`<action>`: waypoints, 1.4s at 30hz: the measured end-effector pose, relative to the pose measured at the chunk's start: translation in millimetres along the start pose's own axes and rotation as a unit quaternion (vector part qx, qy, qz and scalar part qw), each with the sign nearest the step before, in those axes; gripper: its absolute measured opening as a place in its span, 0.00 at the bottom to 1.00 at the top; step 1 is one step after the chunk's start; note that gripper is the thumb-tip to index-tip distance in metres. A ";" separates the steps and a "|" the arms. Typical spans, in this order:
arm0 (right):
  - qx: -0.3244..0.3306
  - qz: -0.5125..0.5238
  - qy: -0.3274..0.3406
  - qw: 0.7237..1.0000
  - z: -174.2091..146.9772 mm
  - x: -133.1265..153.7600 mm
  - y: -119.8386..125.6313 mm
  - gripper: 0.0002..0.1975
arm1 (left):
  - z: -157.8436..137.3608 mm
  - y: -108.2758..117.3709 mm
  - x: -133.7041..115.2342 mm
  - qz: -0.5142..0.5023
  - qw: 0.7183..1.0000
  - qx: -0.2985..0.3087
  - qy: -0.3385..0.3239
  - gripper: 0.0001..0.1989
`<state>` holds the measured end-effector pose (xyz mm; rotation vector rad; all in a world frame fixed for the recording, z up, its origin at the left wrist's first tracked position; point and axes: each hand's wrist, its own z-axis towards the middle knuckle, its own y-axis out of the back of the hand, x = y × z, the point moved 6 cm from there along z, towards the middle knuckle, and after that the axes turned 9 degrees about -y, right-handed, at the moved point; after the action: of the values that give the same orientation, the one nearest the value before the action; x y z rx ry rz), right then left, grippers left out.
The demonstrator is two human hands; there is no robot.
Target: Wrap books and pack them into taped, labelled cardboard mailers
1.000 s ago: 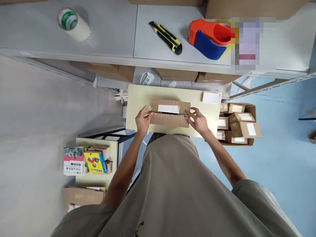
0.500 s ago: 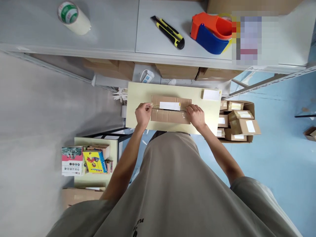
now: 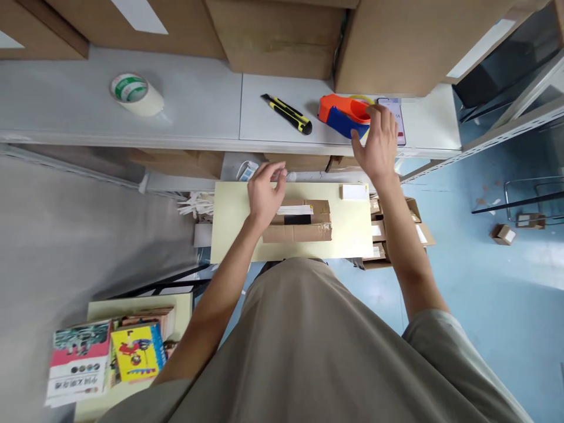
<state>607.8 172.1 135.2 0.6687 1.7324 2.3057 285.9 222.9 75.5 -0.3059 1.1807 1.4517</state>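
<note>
A brown cardboard box (image 3: pixel 297 233) lies on the pale yellow table, its top flaps parted around a dark gap. A white label (image 3: pixel 295 210) is on its far flap. My left hand (image 3: pixel 265 194) is raised over the box's far left corner, fingers loosely curled and thumb apart, with nothing visible in it. On the shelf above, my right hand (image 3: pixel 376 141) reaches over the right end of an orange and blue tape dispenser (image 3: pixel 343 117). Its thumb and fingers are spread around that end; whether they touch it is unclear. A phone (image 3: pixel 395 120) lies just beyond this hand.
A yellow and black utility knife (image 3: pixel 288 114) and a tape roll (image 3: pixel 137 96) lie on the grey shelf (image 3: pixel 198 100). Large cartons (image 3: pixel 282 44) stand behind them. A white box (image 3: pixel 354 192) sits on the table (image 3: pixel 233 235). Books (image 3: pixel 138 352) are lower left; small parcels (image 3: pixel 379 229) are right.
Both hands have left the box flaps. My right hand has moved up to the tape dispenser on the shelf; my left has lifted slightly. The flaps have parted wider, and the view has tilted up.
</note>
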 end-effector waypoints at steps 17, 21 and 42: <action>0.169 0.453 -0.122 0.867 -135.8 41.7 -41.1 0.39 | -94.5 -15.9 -42.4 -0.202 0.973 0.016 0.108 0.17; 0.285 0.575 -0.192 0.742 -223.6 78.8 -69.0 0.39 | -139.6 -4.3 -61.8 -0.175 0.977 -0.004 0.123 0.15; 0.425 0.376 -0.046 0.822 -255.7 86.9 -51.5 0.36 | -120.3 49.7 -21.5 -0.316 0.902 0.091 0.278 0.37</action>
<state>408.6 2.0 51.6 1.8570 2.7985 1.6064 198.0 125.7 60.8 -0.9244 1.4735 0.6836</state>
